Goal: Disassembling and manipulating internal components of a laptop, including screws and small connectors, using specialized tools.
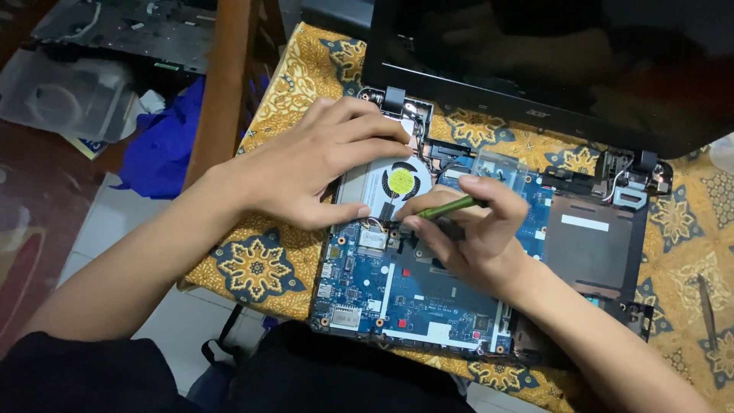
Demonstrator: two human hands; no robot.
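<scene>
The green tool [451, 206], thin as a pen, lies nearly level over the middle of the opened laptop, its tip pointing left and down toward the blue board [413, 294] just below the fan [398, 182]. The right hand [466, 229] pinches the tool between thumb and fingers, curled tight around it, and hovers over the board's upper part. The left hand [321, 164] holds nothing; its fingers are spread flat and rest on the laptop's upper left corner, touching the edge beside the fan, which is round with a yellow sticker at its centre. A dark empty bay [589, 248] sits to the right of the board. The black screen [535, 61] stands tilted up behind, joined at a hinge [638, 172] on the right. The laptop rests on a surface covered with a yellow patterned cloth [260, 264]. A thin tool [707, 302] lies on the cloth at the far right, well apart from the hands. Blue fabric [160, 149] lies on the floor at the left.
</scene>
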